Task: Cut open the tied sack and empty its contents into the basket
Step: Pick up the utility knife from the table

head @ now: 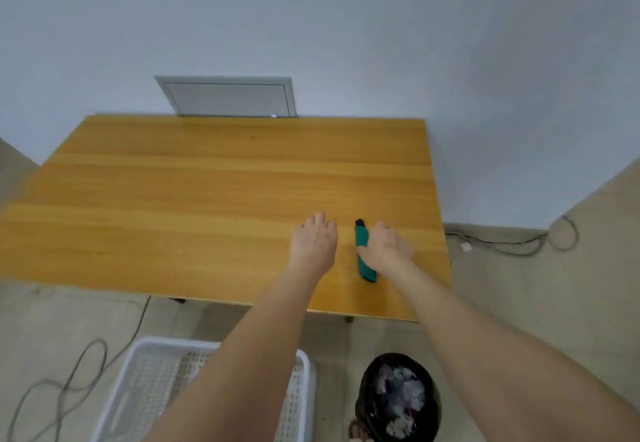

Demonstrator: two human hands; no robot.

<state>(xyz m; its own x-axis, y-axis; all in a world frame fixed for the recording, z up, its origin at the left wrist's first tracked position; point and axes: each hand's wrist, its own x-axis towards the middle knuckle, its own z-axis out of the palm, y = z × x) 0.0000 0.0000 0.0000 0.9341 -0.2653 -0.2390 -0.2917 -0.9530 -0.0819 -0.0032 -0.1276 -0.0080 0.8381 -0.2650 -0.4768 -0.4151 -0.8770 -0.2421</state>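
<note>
Green knife (362, 238) with a black tip lies flat on the table (207, 199) near the right edge, tip pointing away from me, partly under my right hand (386, 246). White slotted plastic basket (166, 341) sits upright on the floor just below the near edge.

No readable writing anywhere.
The green cutter (362, 239) on the tabletop (207, 199) and the grey panel (225, 97) behind the tabletop show plain, blurred surfaces without legible marks.

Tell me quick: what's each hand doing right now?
Left hand: open, holding nothing, over the table.
Right hand: open, thumb touching the knife, which lies on the table; no grip seen.
</note>
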